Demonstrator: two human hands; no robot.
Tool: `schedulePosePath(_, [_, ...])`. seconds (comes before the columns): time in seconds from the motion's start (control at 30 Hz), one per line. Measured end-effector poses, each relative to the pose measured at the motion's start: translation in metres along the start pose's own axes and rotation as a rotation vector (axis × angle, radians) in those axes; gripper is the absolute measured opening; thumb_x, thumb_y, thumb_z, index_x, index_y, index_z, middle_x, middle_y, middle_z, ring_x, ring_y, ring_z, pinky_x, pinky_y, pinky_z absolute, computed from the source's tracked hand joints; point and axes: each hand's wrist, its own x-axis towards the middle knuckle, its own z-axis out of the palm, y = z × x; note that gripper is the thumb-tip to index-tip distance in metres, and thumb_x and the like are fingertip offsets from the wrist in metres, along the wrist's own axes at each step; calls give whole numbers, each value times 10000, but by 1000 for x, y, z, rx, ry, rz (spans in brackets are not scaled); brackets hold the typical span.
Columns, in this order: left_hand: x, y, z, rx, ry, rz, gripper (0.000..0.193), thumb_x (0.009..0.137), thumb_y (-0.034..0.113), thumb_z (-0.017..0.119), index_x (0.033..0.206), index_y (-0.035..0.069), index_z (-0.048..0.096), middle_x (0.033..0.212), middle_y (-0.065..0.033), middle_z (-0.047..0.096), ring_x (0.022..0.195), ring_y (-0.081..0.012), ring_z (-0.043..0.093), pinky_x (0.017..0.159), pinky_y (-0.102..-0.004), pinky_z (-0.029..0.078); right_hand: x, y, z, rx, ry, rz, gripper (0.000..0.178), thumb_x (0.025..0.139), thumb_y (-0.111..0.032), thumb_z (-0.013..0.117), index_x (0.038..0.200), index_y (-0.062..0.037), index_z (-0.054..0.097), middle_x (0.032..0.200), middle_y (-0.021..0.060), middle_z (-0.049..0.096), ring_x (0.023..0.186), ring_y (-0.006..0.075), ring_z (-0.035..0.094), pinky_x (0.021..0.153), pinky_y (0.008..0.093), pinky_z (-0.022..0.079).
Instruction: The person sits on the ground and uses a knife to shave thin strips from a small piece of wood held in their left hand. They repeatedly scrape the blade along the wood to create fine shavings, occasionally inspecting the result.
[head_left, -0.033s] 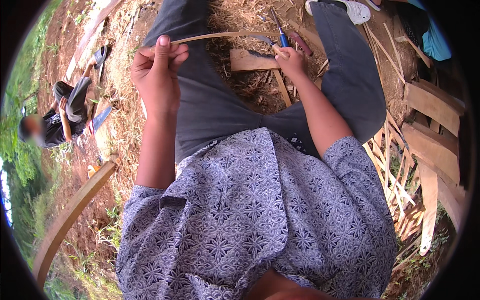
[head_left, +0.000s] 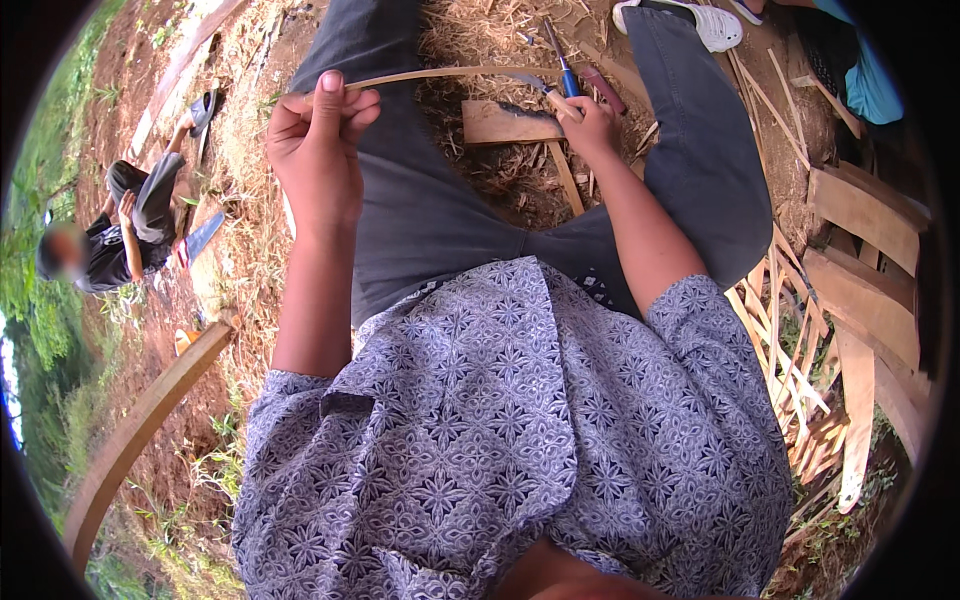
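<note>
Pinches 1 end of a thin pale strip (head_left: 440, 73) between the thumb and curled fingers of the left hand (head_left: 318, 135). Grips the light-coloured handle of a knife (head_left: 563, 104) in the closed right hand (head_left: 594, 128). Holds the strip roughly level above the gap between 2 spread legs in dark trousers (head_left: 420, 220), with the blade close by its right part; cannot tell whether touching. Just past the right hand, shows a blue-handled tool (head_left: 569, 82) with a slim shaft and, beside it, a dark reddish piece (head_left: 603, 88). Below the strip, shows 1 wooden block (head_left: 490, 123) with a dark patch, plus a narrow slat (head_left: 565, 178), among shavings (head_left: 470, 35). Farther right, shows tangled loose strips (head_left: 785, 340) near curved-looking boards (head_left: 865, 215). Farther left, shows 1 seated person (head_left: 150, 205) in dark clothes and, lower down, a long wooden beam (head_left: 140, 440).
</note>
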Motion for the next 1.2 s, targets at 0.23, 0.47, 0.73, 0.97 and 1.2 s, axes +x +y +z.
schedulePosePath(0.23, [1, -9, -2, 10, 27, 10, 239, 967, 140, 723, 813, 67, 556, 808, -119, 710, 734, -193, 736, 660, -298, 634, 12, 27, 15, 42, -84, 49, 470, 805, -334, 774, 1254, -246, 665, 1115, 112, 712, 1042, 268, 680, 943, 448, 517])
schedulePosePath(0.47, [0, -9, 0, 88, 48, 37, 270, 949, 156, 751, 789, 66, 552, 796, -101, 701, 700, -175, 724, 648, -283, 623, 14, -6, -10, 436, -212, 296, 361, 913, -379, 550, 1105, -91, 656, 903, 108, 692, 838, 253, 690, 749, 421, 564])
schedulePosePath(0.73, [19, -48, -5, 703, -62, 239, 432, 903, 220, 818, 683, 53, 486, 599, 3, 575, 574, -60, 579, 535, -220, 463, -3, -46, -54, 1191, -359, 323, 307, 982, -256, 430, 1097, -16, 583, 835, 56, 656, 580, 86, 515, 496, 261, 450])
schedulePosePath(0.97, [32, -68, 6, 1262, -234, 469, 430, 880, 337, 816, 717, 35, 557, 643, -62, 619, 550, -195, 584, 535, -326, 456, -26, -66, -73, 1191, -473, 272, 338, 1044, -328, 419, 1135, -40, 572, 754, -8, 547, 547, 37, 407, 467, 227, 347])
schedulePosePath(1.2, [33, -75, 10, 1532, -283, 653, 419, 979, 408, 645, 731, 84, 554, 701, -97, 643, 624, -359, 644, 535, -456, 484, -27, -77, -57, 955, -445, 117, 462, 1031, -413, 562, 1273, -21, 577, 779, 12, 602, 543, 68, 486, 475, 246, 407])
